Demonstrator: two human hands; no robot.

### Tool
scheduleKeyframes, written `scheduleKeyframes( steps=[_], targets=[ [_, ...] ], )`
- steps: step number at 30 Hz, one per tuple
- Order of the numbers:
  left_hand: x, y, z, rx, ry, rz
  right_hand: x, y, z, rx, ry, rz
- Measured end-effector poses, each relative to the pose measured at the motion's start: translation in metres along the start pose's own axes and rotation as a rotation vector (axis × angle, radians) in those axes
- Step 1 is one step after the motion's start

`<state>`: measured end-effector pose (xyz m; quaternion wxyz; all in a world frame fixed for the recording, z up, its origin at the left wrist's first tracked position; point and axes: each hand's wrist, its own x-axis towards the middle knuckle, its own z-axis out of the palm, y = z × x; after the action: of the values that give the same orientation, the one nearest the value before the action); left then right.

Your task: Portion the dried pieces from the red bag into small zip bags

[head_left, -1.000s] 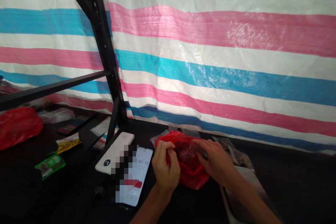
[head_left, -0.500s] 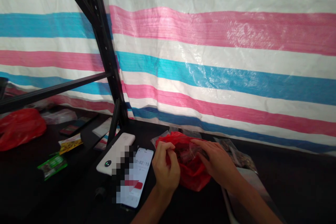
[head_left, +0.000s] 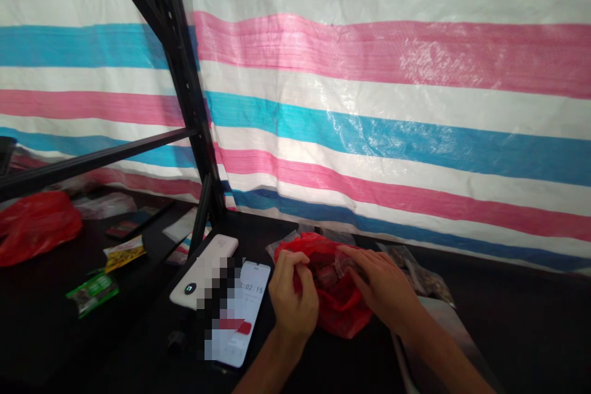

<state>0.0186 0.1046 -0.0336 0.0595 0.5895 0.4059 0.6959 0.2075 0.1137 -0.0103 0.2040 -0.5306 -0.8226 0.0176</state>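
A crumpled red plastic bag lies on the black table with its mouth open towards me. My left hand is closed on the bag's left rim, fingers curled and thumb bent in. At the opposite side my right hand reaches over the rim, its fingers bent into the opening. Between its fingertips is a clear plastic packet, partly hidden by the fingers. Dark brownish contents show inside the bag, too dim to name.
Left of my hands lie a phone showing a timer and a white power bank. Clear bags of dried pieces lie behind my right hand. Farther left are snack packets and another red bag. A black metal frame rises behind.
The right fingers and the clear packet have shifted slightly inside the bag's mouth, so more of the contents shows. My left hand keeps nearly the same place.
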Motion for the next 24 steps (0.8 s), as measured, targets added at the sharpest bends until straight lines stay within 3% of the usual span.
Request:
scheduleKeyframes(
  steps=[10,14,18,20,24],
  targets=[
    [0.001,0.000,-0.001,0.011,0.009,-0.008,-0.019,0.003,-0.018,0.276,0.144,0.145],
    [0.000,-0.001,0.000,0.016,-0.010,-0.006,-0.028,0.005,-0.032,0.576,0.229,0.263],
    [0.000,-0.001,0.000,0.009,-0.017,0.010,-0.047,0.017,-0.048,0.869,0.210,0.345],
    [0.000,-0.001,0.000,0.009,-0.020,0.018,-0.061,0.028,-0.055,0.856,0.224,0.367],
    [0.000,-0.001,0.000,0.014,-0.030,0.022,-0.092,0.055,-0.055,0.583,0.252,0.377]
  ],
)
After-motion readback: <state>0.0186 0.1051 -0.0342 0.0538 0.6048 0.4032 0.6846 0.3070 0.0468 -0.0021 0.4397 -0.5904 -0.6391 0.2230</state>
